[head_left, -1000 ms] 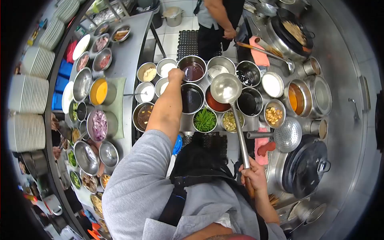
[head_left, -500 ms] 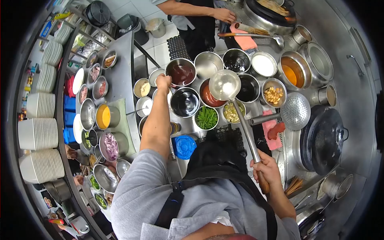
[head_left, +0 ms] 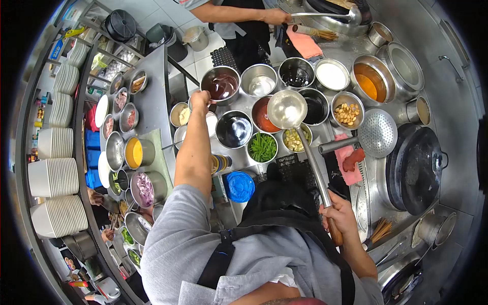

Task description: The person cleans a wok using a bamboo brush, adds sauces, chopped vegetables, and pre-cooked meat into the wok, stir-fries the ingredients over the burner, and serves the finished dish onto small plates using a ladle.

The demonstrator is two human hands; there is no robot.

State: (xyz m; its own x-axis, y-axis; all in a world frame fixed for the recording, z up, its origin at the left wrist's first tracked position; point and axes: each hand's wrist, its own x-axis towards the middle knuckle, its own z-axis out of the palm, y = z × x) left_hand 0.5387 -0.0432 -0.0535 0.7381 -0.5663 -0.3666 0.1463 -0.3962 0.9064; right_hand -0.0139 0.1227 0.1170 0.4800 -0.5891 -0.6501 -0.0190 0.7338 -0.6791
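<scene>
My left hand [head_left: 200, 100] is closed at the near-left rim of a steel pot of dark red-brown sauce [head_left: 220, 84]; the finger contact is partly hidden. In my right hand [head_left: 339, 216] is the wooden handle of a long steel ladle [head_left: 287, 109]. The ladle's bowl hangs over the pots, beside the red sauce pot [head_left: 264, 115]. Near it stand a pot of dark liquid [head_left: 234, 129], a pot of chopped greens [head_left: 263, 147] and a pot of pale green pieces [head_left: 295, 140].
A co-worker's hand [head_left: 277, 17] holds another ladle at the top. On the right are a perforated strainer [head_left: 377, 133], a black wok [head_left: 419, 170] and a pot of orange liquid [head_left: 370, 86]. Bowls of ingredients line the left counter [head_left: 153, 101]. A blue lid [head_left: 239, 186] lies below the pots.
The sauce pot at my left hand has shifted left and now sits tilted, apart from its former place. My view has shifted too. The co-worker's hand has taken hold of a ladle.
</scene>
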